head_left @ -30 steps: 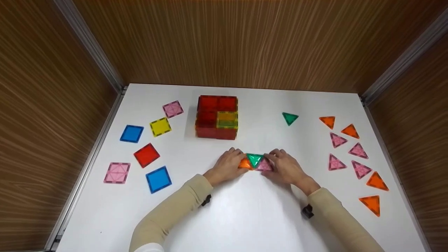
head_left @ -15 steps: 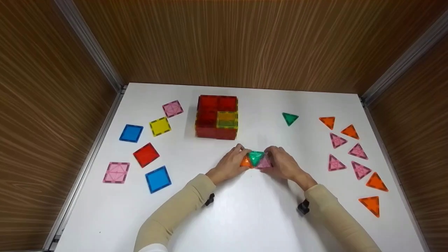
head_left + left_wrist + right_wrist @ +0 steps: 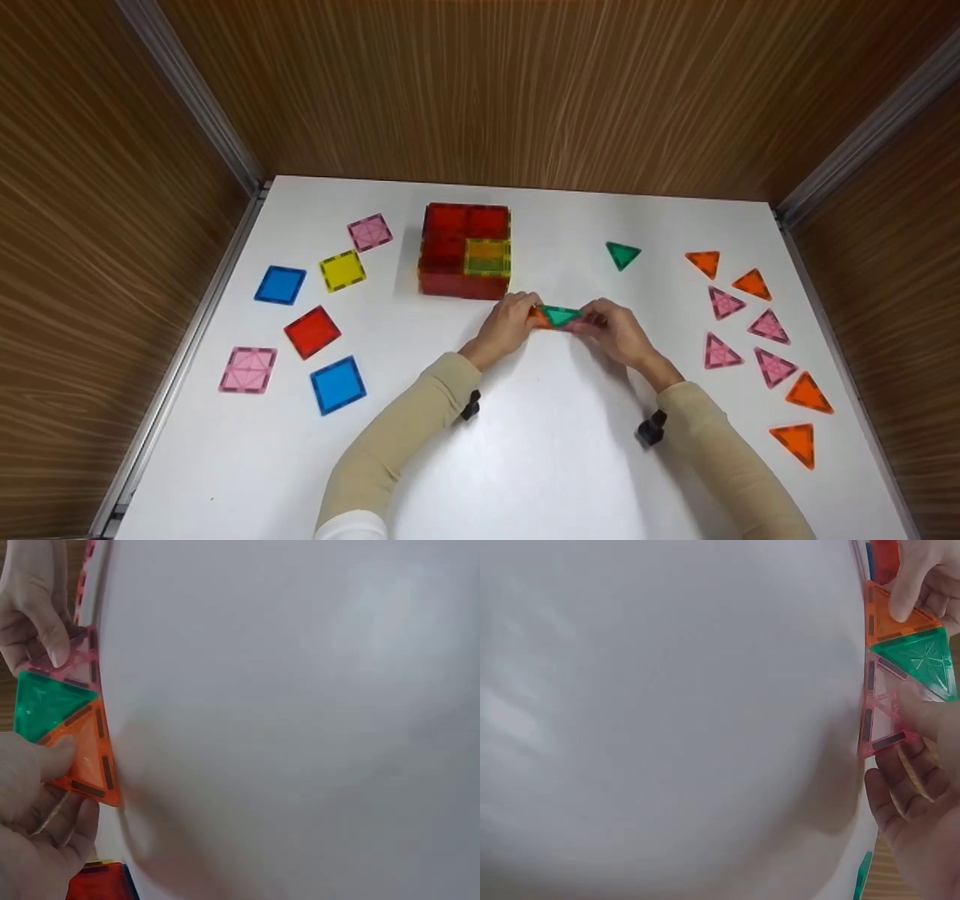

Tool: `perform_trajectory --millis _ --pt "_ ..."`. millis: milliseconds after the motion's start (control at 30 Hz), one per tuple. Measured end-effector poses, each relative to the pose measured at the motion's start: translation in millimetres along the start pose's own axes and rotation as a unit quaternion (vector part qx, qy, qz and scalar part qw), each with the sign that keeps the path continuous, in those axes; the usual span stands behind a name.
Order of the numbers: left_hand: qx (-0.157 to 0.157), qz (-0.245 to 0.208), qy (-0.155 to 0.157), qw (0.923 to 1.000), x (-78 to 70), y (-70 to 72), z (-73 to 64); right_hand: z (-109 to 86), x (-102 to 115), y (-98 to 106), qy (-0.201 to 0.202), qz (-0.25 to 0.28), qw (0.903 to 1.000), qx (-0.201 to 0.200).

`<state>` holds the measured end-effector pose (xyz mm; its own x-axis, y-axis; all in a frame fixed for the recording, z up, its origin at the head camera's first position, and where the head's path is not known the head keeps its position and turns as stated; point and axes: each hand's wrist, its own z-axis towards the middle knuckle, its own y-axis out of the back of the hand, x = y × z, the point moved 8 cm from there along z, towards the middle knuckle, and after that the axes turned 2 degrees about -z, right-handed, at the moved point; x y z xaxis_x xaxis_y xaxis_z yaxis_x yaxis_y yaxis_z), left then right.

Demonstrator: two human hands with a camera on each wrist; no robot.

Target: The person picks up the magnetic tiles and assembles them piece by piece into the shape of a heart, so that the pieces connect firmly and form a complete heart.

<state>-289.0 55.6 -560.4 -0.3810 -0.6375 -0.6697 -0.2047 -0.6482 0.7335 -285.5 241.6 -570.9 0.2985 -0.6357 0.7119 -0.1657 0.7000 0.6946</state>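
Left hand (image 3: 505,328) pinches an orange see-through plastic triangle (image 3: 91,751), right hand (image 3: 622,334) a pink triangle (image 3: 882,718); the green triangle (image 3: 921,660) (touching both) lies between grips.

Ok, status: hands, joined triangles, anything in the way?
Left hand pinches orange triangle tile, right hand pinches pink triangle tile. Green triangle tile joined between them. Red-and-yellow tile structure close by left hand.

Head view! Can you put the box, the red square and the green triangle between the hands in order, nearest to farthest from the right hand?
From the right hand:
1. Green triangle: just to its left, between the hands.
2. Box: farther left, toward the back.
3. Red square: farthest left of these, past the left hand.
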Motion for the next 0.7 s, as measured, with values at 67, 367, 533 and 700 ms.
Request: perform_trajectory --millis 67,367,533,700 --pt "-0.005 0.001 0.004 1.0000 -2.9 1.1 8.7 5.8 -4 6 -0.007 -0.004 0.9999 -0.010" --pt "-0.004 0.009 0.046 0.9989 -5.1 -4.0 36.6 28.8 -19 23 -0.029 -0.031 0.9988 -0.026" --pt "-0.016 0.006 0.049 0.9987 -3.4 -8.1 41.7 31.0 -25 25 -0.024 -0.030 0.9987 -0.034" --pt "-0.018 -0.012 0.055 0.9983 -0.4 -10.0 43.9 31.0 -28 26 -0.024 -0.020 0.9989 -0.036"
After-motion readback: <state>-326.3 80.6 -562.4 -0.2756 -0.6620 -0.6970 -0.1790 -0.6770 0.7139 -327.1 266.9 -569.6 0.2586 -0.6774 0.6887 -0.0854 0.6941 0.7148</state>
